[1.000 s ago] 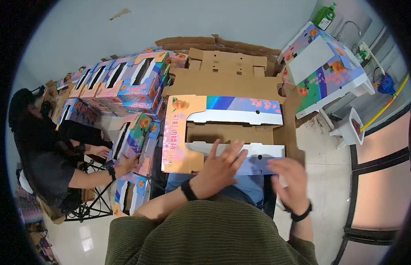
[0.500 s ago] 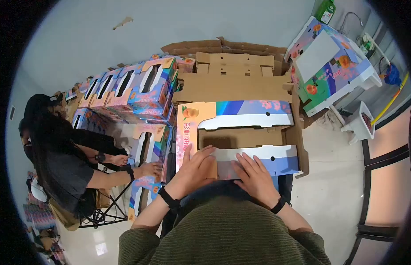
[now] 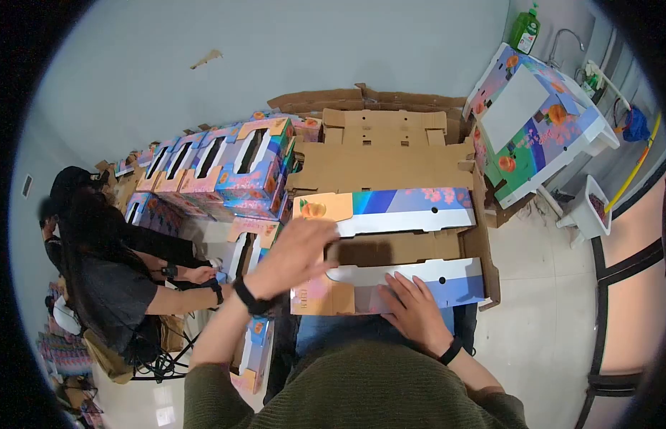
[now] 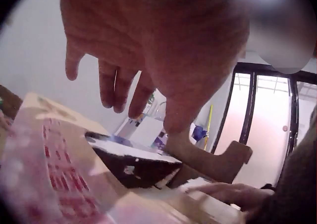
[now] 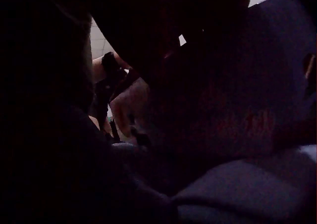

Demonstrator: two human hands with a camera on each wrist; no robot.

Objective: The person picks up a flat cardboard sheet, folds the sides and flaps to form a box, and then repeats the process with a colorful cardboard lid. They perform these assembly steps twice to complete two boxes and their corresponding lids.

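A fruit carton (image 3: 412, 200) printed with peaches and pink blossoms lies before me in the head view, with a long opening along its top. My left hand (image 3: 294, 257) is raised over the carton's left orange end panel, its fingers extended. In the left wrist view the palm of the left hand (image 4: 148, 50) faces the panel with red lettering (image 4: 64, 169). My right hand (image 3: 415, 307) lies with straight fingers on the near white and blue flap (image 3: 458, 279). The right wrist view is mostly dark, and most of the right hand is hidden there.
Flat brown cardboard (image 3: 390, 164) lies behind the carton. Folded cartons (image 3: 254, 164) are stacked at left, near a seated person (image 3: 111, 264) working on another carton. At right are a leaning printed carton (image 3: 533, 129), a green bottle (image 3: 525, 30) and a white basin (image 3: 587, 204).
My right hand came down from the air onto the near flap and has stayed there. The left hand moved from the near flap to the near left corner, then rose over the end panel.
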